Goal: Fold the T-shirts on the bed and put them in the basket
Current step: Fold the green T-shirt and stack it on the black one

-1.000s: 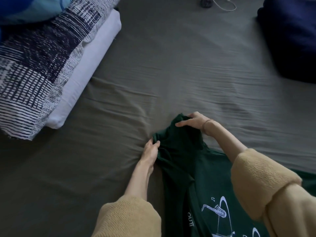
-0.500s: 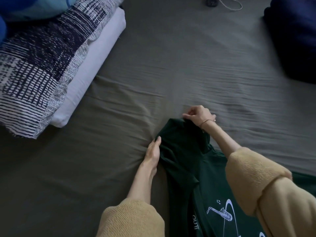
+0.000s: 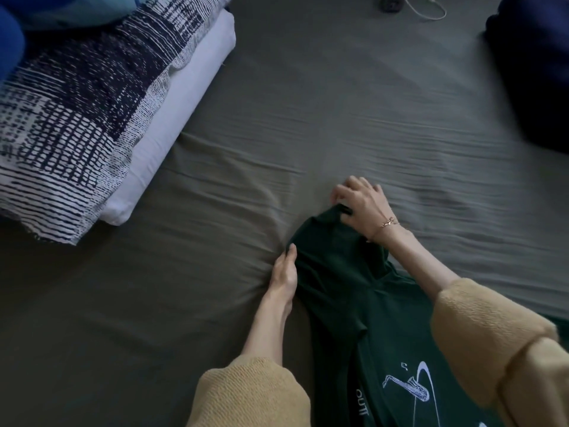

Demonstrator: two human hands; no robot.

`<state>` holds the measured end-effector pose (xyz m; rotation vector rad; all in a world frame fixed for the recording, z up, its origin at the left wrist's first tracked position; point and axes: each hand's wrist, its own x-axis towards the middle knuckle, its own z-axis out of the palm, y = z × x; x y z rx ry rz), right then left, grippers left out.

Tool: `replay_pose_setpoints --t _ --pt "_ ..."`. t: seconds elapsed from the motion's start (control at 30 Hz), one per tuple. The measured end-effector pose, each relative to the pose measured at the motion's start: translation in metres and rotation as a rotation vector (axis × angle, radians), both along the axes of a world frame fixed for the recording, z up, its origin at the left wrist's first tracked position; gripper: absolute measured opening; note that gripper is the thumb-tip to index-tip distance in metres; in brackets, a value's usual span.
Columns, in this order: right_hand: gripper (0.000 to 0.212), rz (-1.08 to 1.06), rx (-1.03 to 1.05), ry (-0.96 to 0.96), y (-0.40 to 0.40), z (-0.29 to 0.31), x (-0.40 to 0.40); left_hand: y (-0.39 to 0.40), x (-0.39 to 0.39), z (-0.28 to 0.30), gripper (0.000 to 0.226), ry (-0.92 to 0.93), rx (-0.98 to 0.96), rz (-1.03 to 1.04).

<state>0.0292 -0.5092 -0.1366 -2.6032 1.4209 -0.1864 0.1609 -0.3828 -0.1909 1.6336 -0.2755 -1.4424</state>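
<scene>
My left hand (image 3: 284, 274) lies flat with straight fingers and its forearm reaches forward, while my right hand (image 3: 361, 204), a bracelet on its wrist, curls its fingers, both arms in rolled-up yellow sleeves.

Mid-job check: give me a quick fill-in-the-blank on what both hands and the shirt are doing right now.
1. The T-shirt on the bed sheet is dark ____ in colour.
2. The right hand grips the shirt's far end and wears a ____ at the wrist.
3. The left hand touches the shirt's ____ edge, its fingers fairly straight.
4. The white print on the shirt shows a ____.

Missing words: green; bracelet; left; saxophone
</scene>
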Motion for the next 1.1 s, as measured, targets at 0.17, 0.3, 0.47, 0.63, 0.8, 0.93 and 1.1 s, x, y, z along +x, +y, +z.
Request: replay_pose_setpoints --t 0.17,0.3,0.47,0.63,0.8,0.93,1.1 --pt "0.006 -0.273 0.091 -0.356 0.011 0.001 0.010 -0.001 0.002 -0.007 0.047 0.012 -0.027 0.036" --pt "0.007 -0.163 0.335 -0.302 0.033 -0.001 -0.006 -0.003 0.004 -0.006 0.043 0.067 -0.092 0.034" --pt "0.015 -0.208 0.014 -0.171 0.083 0.008 -0.035 0.018 0.003 0.008 0.023 -0.028 -0.209 0.127" --pt "0.036 -0.453 0.603 -0.036 0.142 0.011 -0.057 0.059 0.008 0.024 0.030 -0.099 -0.197 0.171" --pt "0.041 -0.418 0.722 0.014 0.189 0.018 -0.039 0.122 0.022 0.028 0.035 -0.830 -0.218 -0.352" --pt "0.034 -0.390 0.808 -0.076 0.209 0.027 -0.002 0.152 0.042 0.036 0.028 -1.077 -0.195 -0.511" --pt "0.022 -0.400 1.048 -0.394 0.231 0.023 0.055 0.178 0.066 0.039 0.024 -0.549 -0.060 -0.437"
